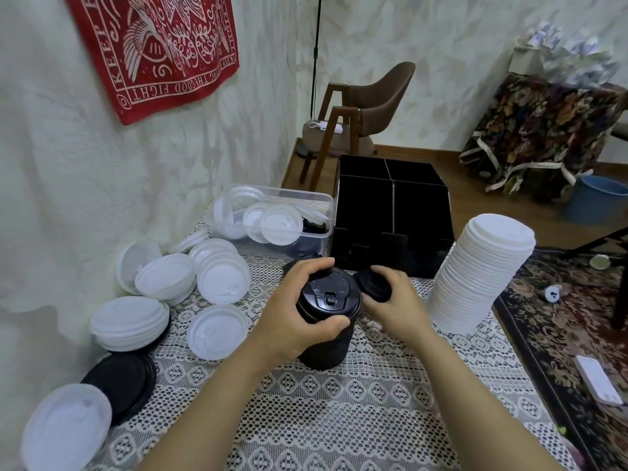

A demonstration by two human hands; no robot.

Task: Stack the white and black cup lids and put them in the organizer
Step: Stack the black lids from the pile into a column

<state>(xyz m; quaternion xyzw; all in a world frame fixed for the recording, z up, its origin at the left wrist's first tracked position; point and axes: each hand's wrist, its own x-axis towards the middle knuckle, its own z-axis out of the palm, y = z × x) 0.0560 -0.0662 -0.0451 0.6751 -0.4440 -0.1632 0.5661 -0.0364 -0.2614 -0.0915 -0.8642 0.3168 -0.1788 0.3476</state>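
A stack of black lids [328,321] stands on the lace-covered table in the middle, and my left hand [299,311] grips its top from the left side. My right hand [394,300] holds a single black lid [373,283] just right of the stack's top. Behind them stands the black organizer [394,212] with several open compartments. A tall stack of white lids [475,277] rises on the right. Loose white lids [221,277] lie scattered at the left, with a few black lids [122,382] near the front left.
A clear plastic bin [278,215] with white and black lids sits left of the organizer. The wall runs close along the table's left. Beyond the table's right edge is a patterned rug [560,317]; a brown chair [360,110] stands behind.
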